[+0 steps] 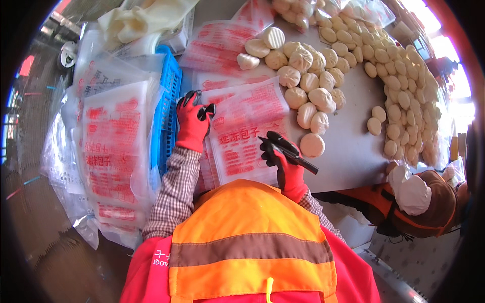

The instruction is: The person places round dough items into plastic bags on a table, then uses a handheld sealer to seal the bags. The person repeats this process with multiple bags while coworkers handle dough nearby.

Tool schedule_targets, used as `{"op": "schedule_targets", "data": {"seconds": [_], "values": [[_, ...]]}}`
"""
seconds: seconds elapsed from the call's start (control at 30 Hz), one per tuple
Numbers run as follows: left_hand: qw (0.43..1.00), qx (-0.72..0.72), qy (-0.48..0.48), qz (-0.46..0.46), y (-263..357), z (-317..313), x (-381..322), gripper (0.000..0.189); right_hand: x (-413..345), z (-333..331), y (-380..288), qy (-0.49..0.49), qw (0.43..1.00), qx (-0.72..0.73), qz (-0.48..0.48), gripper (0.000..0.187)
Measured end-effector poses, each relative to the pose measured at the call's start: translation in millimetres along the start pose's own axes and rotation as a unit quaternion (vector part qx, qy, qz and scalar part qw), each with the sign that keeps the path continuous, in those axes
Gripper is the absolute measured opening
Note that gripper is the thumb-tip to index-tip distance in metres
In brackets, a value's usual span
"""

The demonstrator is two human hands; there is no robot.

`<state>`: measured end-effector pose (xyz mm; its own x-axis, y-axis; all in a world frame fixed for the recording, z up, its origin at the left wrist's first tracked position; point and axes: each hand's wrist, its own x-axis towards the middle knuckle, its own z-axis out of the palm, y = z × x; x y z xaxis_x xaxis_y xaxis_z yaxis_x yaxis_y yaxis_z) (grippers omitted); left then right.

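In the head view my right hand (281,161), in a red glove with black fingertips, grips a black marker pen (293,154). The pen's tip points left above a stack of printed plastic bags (242,151). On that stack the upper bag (252,104) is folded back with its red print showing through. My left hand (193,120), gloved alike, rests at the stack's left edge with fingers curled. Whether it pinches a bag's edge is not plain. Pale steamed buns (321,99) lie on the metal table (346,159) just beyond the right hand.
A blue plastic basket (163,125) with more printed bags (115,151) over it stands left of me. Further bags (218,45) are fanned out at the back. A large heap of buns (401,91) covers the right side. A co-worker (420,200) is at the right.
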<state>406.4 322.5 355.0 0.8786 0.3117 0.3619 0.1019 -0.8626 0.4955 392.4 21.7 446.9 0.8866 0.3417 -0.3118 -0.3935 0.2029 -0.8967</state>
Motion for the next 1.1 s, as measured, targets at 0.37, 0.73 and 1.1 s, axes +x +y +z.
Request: {"op": "schedule_targets", "data": {"seconds": [0.37,0.73,1.1], "values": [[0.955,-0.168,0.221,-0.102,1.9,4.2,-37.9,0.066,47.7,16.4,70.5,-0.159,0.962,-0.149,0.161,0.04],[0.98,0.016,-0.163,0.115,61.4,-42.8,-133.3,0.052,47.3,20.6,61.3,-0.073,0.975,-0.125,0.171,0.041],[0.994,-0.074,-0.035,0.077,61.7,-21.1,-99.3,0.012,18.0,6.4,-2.1,-0.041,0.999,0.004,0.013,0.045]]}}
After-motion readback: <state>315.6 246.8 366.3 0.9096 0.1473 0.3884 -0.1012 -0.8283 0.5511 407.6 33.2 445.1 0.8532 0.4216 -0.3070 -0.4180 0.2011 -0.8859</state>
